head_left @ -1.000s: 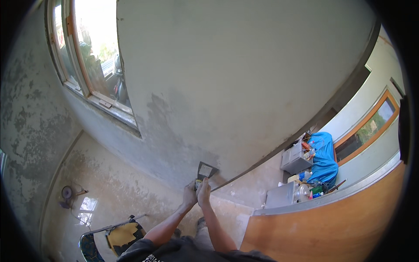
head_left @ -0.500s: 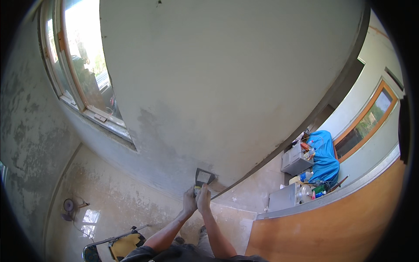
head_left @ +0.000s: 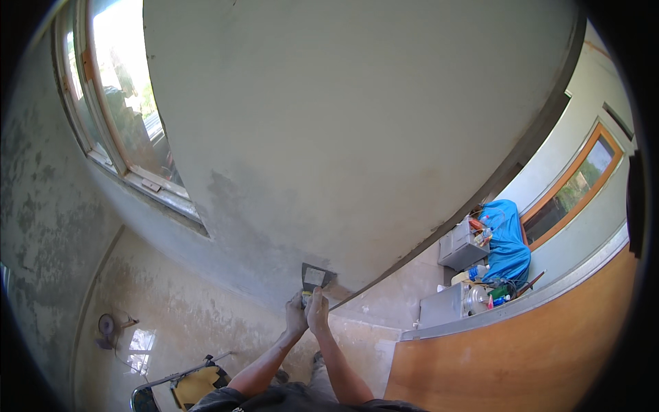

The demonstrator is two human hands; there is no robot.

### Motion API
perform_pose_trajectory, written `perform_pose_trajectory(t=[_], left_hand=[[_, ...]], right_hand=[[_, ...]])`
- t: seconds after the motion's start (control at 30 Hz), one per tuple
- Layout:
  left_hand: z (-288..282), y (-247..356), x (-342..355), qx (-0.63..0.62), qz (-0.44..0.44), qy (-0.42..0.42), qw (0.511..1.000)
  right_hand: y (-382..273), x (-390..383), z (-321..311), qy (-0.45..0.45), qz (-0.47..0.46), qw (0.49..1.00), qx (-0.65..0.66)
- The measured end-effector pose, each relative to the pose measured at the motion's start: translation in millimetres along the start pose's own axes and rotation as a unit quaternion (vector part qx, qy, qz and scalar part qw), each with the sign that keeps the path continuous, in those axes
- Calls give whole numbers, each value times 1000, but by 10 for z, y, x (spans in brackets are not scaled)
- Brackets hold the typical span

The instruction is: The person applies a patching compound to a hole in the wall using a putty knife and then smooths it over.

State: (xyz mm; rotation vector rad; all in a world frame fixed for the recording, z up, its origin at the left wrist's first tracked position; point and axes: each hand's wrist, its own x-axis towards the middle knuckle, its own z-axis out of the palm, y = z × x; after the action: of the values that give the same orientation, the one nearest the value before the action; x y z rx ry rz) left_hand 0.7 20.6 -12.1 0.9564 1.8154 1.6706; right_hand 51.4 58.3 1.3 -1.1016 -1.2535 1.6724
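Both my hands are closed close together around the handle of a wide putty knife [head_left: 314, 277]. My left hand [head_left: 295, 316] and my right hand [head_left: 318, 314] look dusty, and their thumbs lie along the handle toward the blade. A pale patch covers the middle of the dark blade, which points away from me. It lies over the lower part of the grey plastered wall [head_left: 329, 137]; whether its edge touches the surface I cannot tell. Darker, uneven grey patches mark the wall around and left of the blade. My fingers hide most of the handle.
A window [head_left: 123, 103] is at upper left. On the floor at lower left are a small fan [head_left: 106, 324] and a chair [head_left: 195, 388]. Right of the wall's edge stand grey cabinets [head_left: 443, 309] holding bottles, beside a blue cover [head_left: 504, 240]. An orange-brown panel [head_left: 501, 364] fills the lower right.
The whole view has shifted slightly, so the window and wall sit a little farther left. My hands keep their hold on the putty knife, which shows only a slight shift.
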Motion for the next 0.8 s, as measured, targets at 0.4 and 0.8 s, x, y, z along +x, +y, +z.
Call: perform_pose_trajectory(t=[0.4, 0.8], left_hand=[[-39, 97, -3, -5, -4, -14, 1000], [-38, 147, 66, -49, 10, -8, 999]], right_hand=[[-27, -58, 18, 4, 2, 1000, -16], [-133, -35, 87, 2, 15, 1000, 19]])
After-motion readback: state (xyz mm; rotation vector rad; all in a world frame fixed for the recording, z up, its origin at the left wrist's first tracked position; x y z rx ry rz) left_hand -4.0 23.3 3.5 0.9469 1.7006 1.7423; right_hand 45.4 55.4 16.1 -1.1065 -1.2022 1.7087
